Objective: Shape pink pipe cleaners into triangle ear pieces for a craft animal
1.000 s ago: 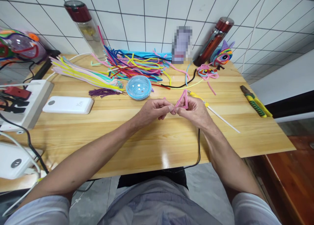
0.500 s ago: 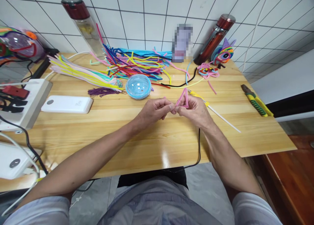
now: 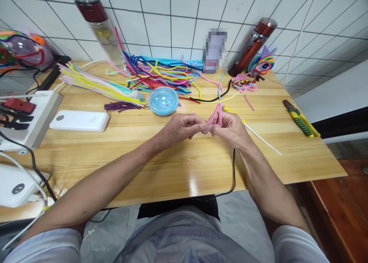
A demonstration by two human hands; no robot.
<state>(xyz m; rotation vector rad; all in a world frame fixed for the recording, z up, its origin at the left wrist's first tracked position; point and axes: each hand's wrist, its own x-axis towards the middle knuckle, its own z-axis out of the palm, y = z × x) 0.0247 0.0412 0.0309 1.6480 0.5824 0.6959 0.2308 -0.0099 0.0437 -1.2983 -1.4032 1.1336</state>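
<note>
A pink pipe cleaner [image 3: 214, 114], bent into a triangle, stands up between my hands above the middle of the table. My right hand [image 3: 230, 129] pinches it at its lower edge. Closed fingertips of my left hand [image 3: 188, 128] meet the triangle's lower left corner, touching the right fingertips; a small pink end shows behind that hand. Just beyond my right hand lies a glue gun-like or tool-like yellow piece [image 3: 228, 110], partly hidden, and a thin white stick [image 3: 266, 142]. The clear blue bowl [image 3: 163, 101] sits beyond my left hand.
A heap of coloured pipe cleaners [image 3: 161, 73] lies along the wall, beside a lighter bundle [image 3: 97, 85] and a purple tassel [image 3: 122, 106]. Pliers [image 3: 300, 119] lie at right. A white power bank [image 3: 79, 120] and power strip [image 3: 43, 117] are left. Two bottles stand behind.
Both hands keep their pinch on the pink triangle, almost unmoved. The whole view has shifted slightly.
</note>
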